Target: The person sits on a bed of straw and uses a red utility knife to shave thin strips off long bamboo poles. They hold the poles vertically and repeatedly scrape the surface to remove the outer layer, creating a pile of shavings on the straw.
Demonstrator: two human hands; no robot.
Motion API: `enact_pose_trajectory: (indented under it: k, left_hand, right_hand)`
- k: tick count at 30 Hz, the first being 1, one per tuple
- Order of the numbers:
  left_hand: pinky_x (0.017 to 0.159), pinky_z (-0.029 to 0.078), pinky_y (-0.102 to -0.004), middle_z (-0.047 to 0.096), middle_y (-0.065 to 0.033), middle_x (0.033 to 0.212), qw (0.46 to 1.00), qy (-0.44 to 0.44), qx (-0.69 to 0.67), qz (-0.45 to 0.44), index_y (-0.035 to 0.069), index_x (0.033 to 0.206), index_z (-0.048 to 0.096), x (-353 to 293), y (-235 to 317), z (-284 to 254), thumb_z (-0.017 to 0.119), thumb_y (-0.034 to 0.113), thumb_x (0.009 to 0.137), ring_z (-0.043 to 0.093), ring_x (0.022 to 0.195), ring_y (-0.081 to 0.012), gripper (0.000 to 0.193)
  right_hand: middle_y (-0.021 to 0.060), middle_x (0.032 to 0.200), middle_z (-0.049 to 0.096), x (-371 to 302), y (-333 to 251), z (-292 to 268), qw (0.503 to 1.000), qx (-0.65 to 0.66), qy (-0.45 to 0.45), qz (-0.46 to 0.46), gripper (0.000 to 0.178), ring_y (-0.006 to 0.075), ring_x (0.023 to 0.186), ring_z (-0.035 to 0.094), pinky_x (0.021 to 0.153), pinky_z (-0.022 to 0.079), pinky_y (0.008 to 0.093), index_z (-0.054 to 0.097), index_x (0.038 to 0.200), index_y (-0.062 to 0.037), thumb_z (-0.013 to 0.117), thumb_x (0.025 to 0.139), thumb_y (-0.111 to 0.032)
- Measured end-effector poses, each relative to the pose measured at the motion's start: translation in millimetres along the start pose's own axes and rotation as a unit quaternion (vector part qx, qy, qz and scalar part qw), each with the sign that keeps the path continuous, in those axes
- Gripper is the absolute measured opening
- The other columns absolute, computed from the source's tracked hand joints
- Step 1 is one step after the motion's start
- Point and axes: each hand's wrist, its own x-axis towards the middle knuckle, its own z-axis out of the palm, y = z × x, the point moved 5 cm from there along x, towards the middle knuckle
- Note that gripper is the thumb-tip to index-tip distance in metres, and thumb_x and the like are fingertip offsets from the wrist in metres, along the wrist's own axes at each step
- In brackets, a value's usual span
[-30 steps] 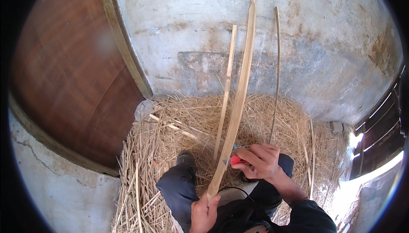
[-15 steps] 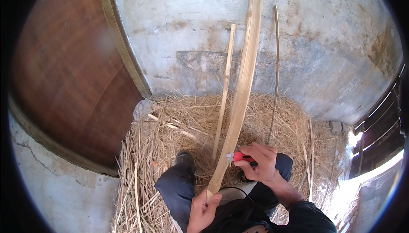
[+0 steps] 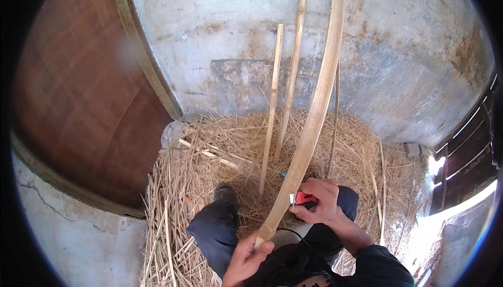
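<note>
A long, wide strip of split bamboo (image 3: pixel 314 122) slants up from my lap toward the wall, its far end up and to the right. My left hand (image 3: pixel 247 258) is closed round its near end, thumb on top. My right hand (image 3: pixel 320 203) grips a red-and-black utility knife (image 3: pixel 304 198). The knife's short silver end is at the strip's right edge, a little above my left hand; whether it cuts into the bamboo I cannot make out.
Two narrow bamboo sticks (image 3: pixel 273 95) (image 3: pixel 294 61) and a thin darker rod (image 3: pixel 335 124) stand near the pale wall (image 3: pixel 408 77). Straw and split pieces (image 3: pixel 178 234) cover the floor. A brown door panel (image 3: pixel 84 93) is at left, my shoe (image 3: pixel 226 193) below the sticks.
The bamboo strip's far end has swung right, uncovering a narrow stick behind it and now crossing the thin rod. My right hand with the knife has shifted slightly right and down; my left keeps its hold.
</note>
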Motion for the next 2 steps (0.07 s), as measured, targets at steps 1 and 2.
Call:
enact_pose_trajectory:
  k: [1,2]
  left_hand:
    - [0.054,0.031,-0.0212,0.055,0.0054,0.085,0.998,-0.028,-0.044,-0.021,0.004,0.138,0.06,0.5,-7.1,-0.7,0.066,0.034,0.111,0.042,0.068,-0.0009,0.04]
    - [0.054,0.036,-0.0243,0.058,0.001,0.084,0.995,-0.04,-0.082,-0.05,0.004,0.141,0.058,1.7,-19.6,-4.8,0.07,0.031,0.109,0.047,0.063,-0.0053,0.044]
  right_hand:
    - [0.0039,0.076,0.07,-2.4,-0.6,-0.4,0.999,-0.033,0.017,-0.023,0.037,0.02,0.058,0.067,0.054,0.052,0.0296,0.076,0.099,-0.0067,0.094,0.076,-0.03]
    - [0.0036,0.076,0.07,-4.6,-1.7,0.0,0.996,-0.067,0.034,-0.046,0.036,0.02,0.057,0.066,0.054,0.052,0.0296,0.077,0.098,-0.007,0.094,0.077,-0.031]
